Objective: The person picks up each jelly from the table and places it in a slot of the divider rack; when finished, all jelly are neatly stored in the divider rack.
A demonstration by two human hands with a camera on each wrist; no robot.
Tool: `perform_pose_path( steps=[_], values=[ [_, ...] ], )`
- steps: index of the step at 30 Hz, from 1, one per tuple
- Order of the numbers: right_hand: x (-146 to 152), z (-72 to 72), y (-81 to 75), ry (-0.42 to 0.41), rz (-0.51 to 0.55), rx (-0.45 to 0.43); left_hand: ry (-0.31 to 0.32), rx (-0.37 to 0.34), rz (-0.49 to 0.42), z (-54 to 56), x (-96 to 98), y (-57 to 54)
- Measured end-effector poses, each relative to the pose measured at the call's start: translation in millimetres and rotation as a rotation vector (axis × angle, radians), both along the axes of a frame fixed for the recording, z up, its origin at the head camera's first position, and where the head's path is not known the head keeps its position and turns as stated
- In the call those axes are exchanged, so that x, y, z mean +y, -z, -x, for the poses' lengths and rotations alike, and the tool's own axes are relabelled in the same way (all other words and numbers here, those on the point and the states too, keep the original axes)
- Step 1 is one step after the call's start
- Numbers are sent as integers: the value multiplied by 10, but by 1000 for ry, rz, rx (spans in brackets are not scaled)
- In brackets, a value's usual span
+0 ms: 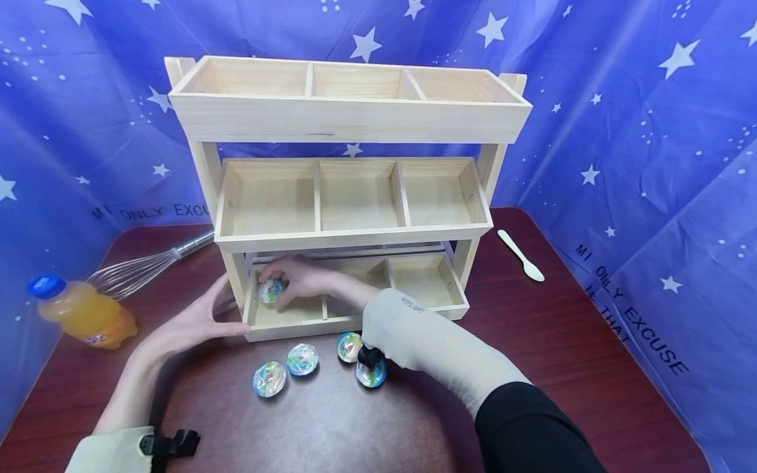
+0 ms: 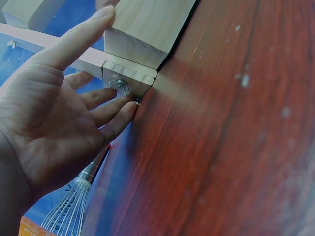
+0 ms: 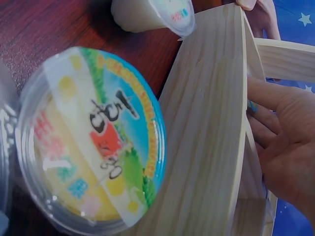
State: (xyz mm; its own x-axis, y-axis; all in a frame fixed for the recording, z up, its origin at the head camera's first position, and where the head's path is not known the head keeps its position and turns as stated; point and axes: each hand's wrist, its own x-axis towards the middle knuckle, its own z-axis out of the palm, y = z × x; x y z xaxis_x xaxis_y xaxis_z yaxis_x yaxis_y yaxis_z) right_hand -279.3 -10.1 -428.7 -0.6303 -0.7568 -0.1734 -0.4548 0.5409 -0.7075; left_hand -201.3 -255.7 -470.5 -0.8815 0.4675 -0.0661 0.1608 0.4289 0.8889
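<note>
My right hand (image 1: 298,279) reaches into the left compartment of the bottom tier of a wooden shelf rack (image 1: 349,118). Its thumb and fingers hold a small jelly cup (image 1: 271,290) with a printed lid; in the right wrist view the tier's front board mostly hides this cup. My left hand (image 1: 198,315) is spread at the rack's lower left corner. Its thumb touches the front corner, while the fingers lie along the side by a wing nut (image 2: 119,86). Several more jelly cups (image 1: 269,380) stand on the table before the rack, two partly under my right wrist.
A whisk (image 1: 142,268) and an orange drink bottle (image 1: 85,312) with a blue cap lie left of the rack. On the right is a white spoon (image 1: 522,256). Blue star-patterned cloth (image 1: 621,131) hangs behind the dark red table (image 1: 568,368). Each tier has three compartments.
</note>
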Motion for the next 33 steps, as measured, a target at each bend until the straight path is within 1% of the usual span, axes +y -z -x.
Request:
perform_pose_path(
  steps=[9,14,21,25,30,33],
  values=[
    [97,-6,-19,-22,58,-44,1,4,-3,-4,-2,-5],
    [220,-10,-44,7,89,-88,5,-6,-23,-3,-3,-4],
    [496,-42,-128,37,187,-137,-2,-18,-23,-7,1,0],
    [702,-88,-162,67,217,-124,-5,-22,-22,-8,6,0],
    [959,-147,-196,117,223,-58,-12,-18,-8,-5,3,0],
    [1092,-167,-197,140,253,-20,-15,-17,-1,4,3,8]
  ],
)
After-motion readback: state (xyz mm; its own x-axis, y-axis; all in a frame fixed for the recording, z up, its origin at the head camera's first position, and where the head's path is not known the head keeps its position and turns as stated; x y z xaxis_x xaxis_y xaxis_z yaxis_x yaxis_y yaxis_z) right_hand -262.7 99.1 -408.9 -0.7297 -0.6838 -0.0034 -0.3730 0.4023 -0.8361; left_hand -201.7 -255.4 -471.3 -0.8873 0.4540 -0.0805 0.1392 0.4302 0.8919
